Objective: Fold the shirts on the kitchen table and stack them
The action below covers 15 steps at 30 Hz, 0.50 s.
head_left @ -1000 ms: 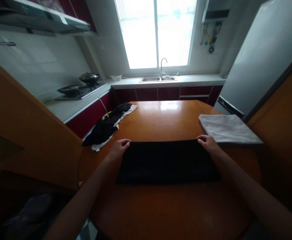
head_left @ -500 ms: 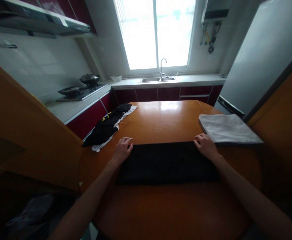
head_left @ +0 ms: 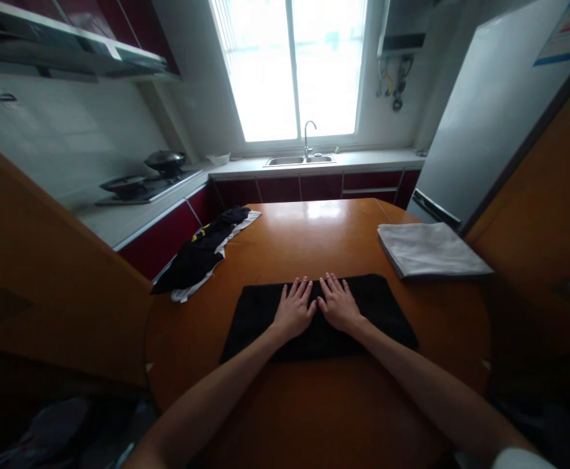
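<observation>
A folded black cloth (head_left: pixel 382 319) lies flat on the wooden table (head_left: pixel 314 417) right in front of me. My left hand (head_left: pixel 294 309) rests palm down on the middle of it, fingers spread. Close beside it, my right hand (head_left: pixel 338 303) also lies flat on the cloth, its fingers apart and the two thumbs nearly touching. Neither hand grips anything. Whether the cloth is a garment I cannot tell.
To the left lies a heap of black and white clothing (head_left: pixel 206 251) near the table edge. A folded stack of white and grey cloth (head_left: pixel 431 251) sits at the right. Beyond are a sink (head_left: pixel 285 161), a stove with pans (head_left: pixel 165 161) and a fridge (head_left: pixel 465 130).
Both hands have moved inward from the cloth's two far corners to its middle and now lie flat on it. The view has shifted slightly to the right.
</observation>
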Each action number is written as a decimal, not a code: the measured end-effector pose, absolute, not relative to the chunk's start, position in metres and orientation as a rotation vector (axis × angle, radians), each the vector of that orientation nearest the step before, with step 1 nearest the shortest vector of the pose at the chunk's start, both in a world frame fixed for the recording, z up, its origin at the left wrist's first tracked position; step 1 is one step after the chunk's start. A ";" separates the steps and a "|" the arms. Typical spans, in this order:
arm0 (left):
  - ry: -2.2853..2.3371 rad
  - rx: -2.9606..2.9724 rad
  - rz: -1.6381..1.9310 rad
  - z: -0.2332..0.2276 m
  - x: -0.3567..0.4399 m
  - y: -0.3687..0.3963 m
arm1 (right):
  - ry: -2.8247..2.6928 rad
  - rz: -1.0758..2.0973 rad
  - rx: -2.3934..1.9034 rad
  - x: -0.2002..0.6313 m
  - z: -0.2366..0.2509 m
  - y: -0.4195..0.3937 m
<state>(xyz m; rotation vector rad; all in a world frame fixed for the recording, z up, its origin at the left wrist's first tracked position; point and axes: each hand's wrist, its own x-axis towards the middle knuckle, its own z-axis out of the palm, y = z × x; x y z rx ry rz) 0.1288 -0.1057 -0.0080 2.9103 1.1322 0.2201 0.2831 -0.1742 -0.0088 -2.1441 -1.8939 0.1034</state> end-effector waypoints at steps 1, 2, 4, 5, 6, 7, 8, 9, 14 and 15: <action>1.137 2.919 0.229 -0.009 0.128 -0.105 | -1.895 0.108 -2.146 0.284 -0.011 -0.174; 1.134 2.933 0.248 -0.010 0.128 -0.105 | -1.892 0.108 -2.144 0.284 -0.012 -0.174; 1.099 2.968 0.287 -0.011 0.129 -0.105 | -1.886 0.106 -2.140 0.286 -0.011 -0.174; 1.070 2.980 0.290 -0.011 0.130 -0.106 | -1.884 0.107 -2.139 0.286 -0.010 -0.174; 1.043 2.986 0.281 -0.012 0.131 -0.107 | -1.884 0.108 -2.139 0.286 -0.010 -0.174; 1.023 2.984 0.262 -0.013 0.132 -0.107 | -1.887 0.111 -2.138 0.286 -0.009 -0.174; 1.015 2.978 0.242 -0.013 0.133 -0.108 | -1.889 0.115 -2.136 0.286 -0.008 -0.174; 1.015 2.973 0.228 -0.014 0.133 -0.109 | -1.893 0.120 -2.131 0.286 -0.008 -0.174; 1.035 2.968 0.208 -0.010 0.133 -0.110 | -1.887 0.152 -2.150 0.293 -0.010 -0.176; 1.037 2.969 0.204 -0.009 0.133 -0.110 | -1.868 0.154 -2.180 0.297 -0.011 -0.177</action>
